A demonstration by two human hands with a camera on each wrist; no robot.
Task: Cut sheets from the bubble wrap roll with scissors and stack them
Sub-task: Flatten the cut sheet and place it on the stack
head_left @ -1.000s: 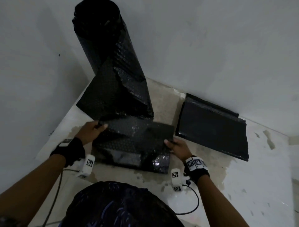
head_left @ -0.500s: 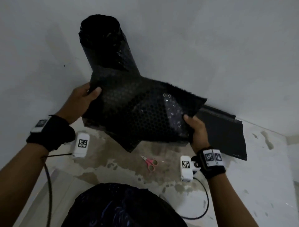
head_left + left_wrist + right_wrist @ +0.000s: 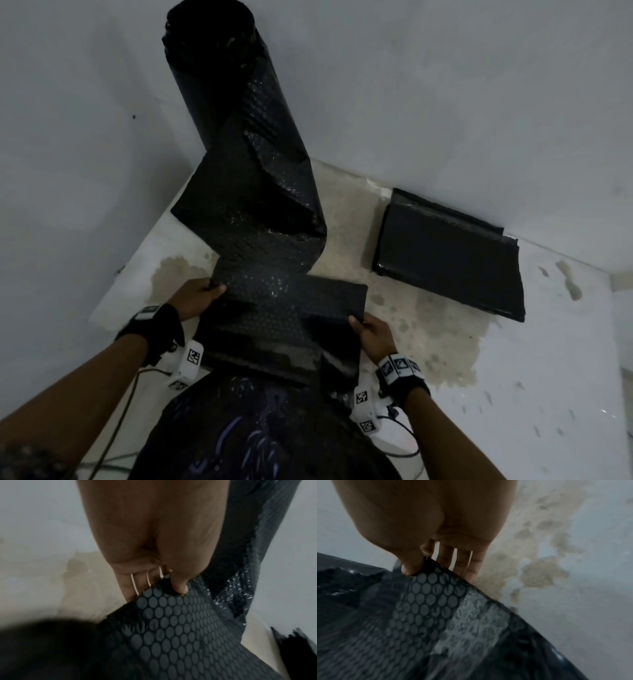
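Black bubble wrap sheet (image 3: 291,308) | pinched by left hand (image 3: 195,301), right hand (image 3: 373,334) | scissors hidden

Bubble wrap roll (image 3: 219,82): black plastic film, glossy, crinkled, specular glints on the creases. Pulled-out sheet (image 3: 287,301): same black plastic, regular round-bubble texture, semi-matt. Cut stack (image 3: 448,260): black plastic, smoother sheen. Floor (image 3: 548,377): pale, hard, matt, with rough tan stained patches. Walls (image 3: 445,85): matt painted plaster. Wristbands (image 3: 154,325): black cloth.
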